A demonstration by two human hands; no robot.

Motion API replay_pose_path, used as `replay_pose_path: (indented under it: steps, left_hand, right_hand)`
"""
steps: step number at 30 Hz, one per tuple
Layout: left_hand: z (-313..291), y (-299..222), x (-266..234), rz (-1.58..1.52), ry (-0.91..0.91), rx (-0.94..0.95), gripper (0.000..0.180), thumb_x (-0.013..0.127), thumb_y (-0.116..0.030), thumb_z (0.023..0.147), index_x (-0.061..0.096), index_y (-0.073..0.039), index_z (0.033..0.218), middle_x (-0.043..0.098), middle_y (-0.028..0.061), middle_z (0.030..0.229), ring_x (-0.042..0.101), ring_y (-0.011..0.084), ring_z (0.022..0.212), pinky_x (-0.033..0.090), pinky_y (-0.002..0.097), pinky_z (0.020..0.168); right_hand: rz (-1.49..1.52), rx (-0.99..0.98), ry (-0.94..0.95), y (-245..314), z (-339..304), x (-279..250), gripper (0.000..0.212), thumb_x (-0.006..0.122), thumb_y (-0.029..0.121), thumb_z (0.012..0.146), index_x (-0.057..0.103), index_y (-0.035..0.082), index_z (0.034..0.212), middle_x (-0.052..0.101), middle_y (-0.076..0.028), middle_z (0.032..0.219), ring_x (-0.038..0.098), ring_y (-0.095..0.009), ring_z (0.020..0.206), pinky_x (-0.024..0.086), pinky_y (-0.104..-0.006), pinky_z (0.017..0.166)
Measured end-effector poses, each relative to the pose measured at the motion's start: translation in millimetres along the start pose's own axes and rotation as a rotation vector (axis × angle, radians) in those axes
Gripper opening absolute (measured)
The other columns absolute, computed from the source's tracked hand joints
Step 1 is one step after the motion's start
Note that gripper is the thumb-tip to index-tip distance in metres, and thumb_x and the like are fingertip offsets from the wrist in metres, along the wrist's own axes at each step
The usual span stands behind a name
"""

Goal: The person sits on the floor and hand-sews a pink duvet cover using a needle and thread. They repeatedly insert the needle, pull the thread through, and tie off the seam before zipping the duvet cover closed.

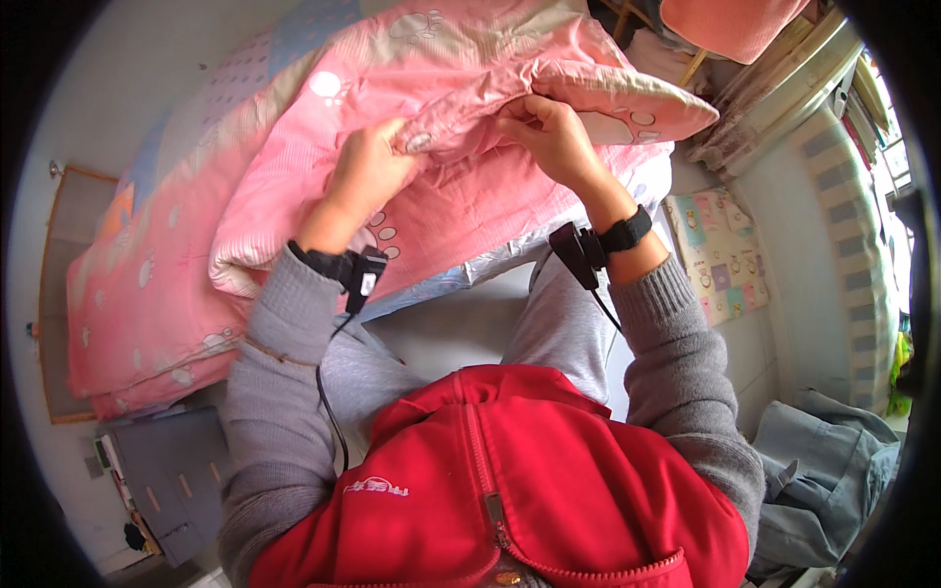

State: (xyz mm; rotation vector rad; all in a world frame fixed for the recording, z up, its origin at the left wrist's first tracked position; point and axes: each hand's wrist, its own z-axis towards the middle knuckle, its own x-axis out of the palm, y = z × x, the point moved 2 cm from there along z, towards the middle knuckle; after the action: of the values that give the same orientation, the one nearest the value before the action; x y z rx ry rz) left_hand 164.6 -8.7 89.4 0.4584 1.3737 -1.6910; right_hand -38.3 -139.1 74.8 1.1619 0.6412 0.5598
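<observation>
A pink quilt (294, 147) with white paw prints lies rumpled over the bed in front of me. My left hand (372, 169) is closed on a gathered edge of it, thumb and fingers pinching the cloth. To the right, my right hand (552, 140) pinches the same raised edge, fingers curled. Between the hands the fabric bunches up, and beyond the right hand a corner flap sticks out to the right. What lies inside the fold is hidden. Both wrists wear black straps with small devices and cables.
A grey cabinet (172, 480) stands at the lower left, below the bed's overhanging bedding. On the right are a patterned cloth panel (718, 253), a striped curtain (853, 255) and a heap of grey-blue fabric (823, 480). A pink padded item (730, 24) is at the top right.
</observation>
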Motion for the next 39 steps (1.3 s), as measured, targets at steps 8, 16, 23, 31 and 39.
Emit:
replay_pose_path:
  steps: [8,16,23,31,39]
  left_hand:
    - [48,32,-20,-0.407,0.294,-0.083,0.026,0.064,0.006,0.083,0.065,0.001,0.108,0.068,0.0034,0.103,0.063,0.0110,0.095,0.049,0.0250,0.085]
    - [46,28,-18,-0.395,0.273,-0.053,0.027,0.066,0.003,0.081,0.064,0.003,0.109,0.069,0.0063,0.100,0.063,0.0124,0.091,0.050,0.0276,0.082]
    - [35,13,-15,-0.509,0.257,-0.036,0.025,0.062,0.005,0.081,0.066,0.002,0.106,0.069,0.0060,0.097,0.064,0.0117,0.087,0.052,0.0281,0.077]
    - [29,-5,-20,-0.421,0.289,-0.144,0.027,0.053,0.012,0.077,0.065,0.002,0.098,0.066,0.0019,0.081,0.063,0.0107,0.079,0.050,0.0252,0.072]
    - [-9,-21,-9,0.227,0.031,0.247,0.030,0.070,-0.012,0.077,0.066,-0.010,0.106,0.068,0.0153,0.090,0.068,0.0295,0.082,0.053,0.0363,0.069]
  right_hand:
    - [-0.111,-0.010,-0.105,-9,-11,31,0.013,0.067,0.011,0.089,0.065,-0.002,0.090,0.063,0.002,0.078,0.052,-0.004,0.073,0.044,-0.0220,0.065]
    - [0.191,0.036,-0.159,-30,-13,70,0.009,0.064,0.006,0.090,0.063,-0.001,0.094,0.058,0.003,0.072,0.047,-0.003,0.061,0.037,-0.0185,0.052]
    - [0.250,0.076,-0.239,-29,-13,78,0.006,0.064,0.004,0.089,0.064,-0.001,0.090,0.060,0.002,0.075,0.051,-0.003,0.065,0.040,-0.0186,0.057]
    - [0.198,0.060,-0.236,-29,-20,80,0.006,0.064,0.003,0.087,0.065,-0.002,0.091,0.062,0.002,0.077,0.053,-0.004,0.068,0.043,-0.0198,0.060]
    - [0.063,0.015,-0.346,-71,-34,91,0.006,0.061,0.002,0.086,0.063,-0.003,0.089,0.062,-0.001,0.077,0.055,-0.009,0.070,0.045,-0.0265,0.061]
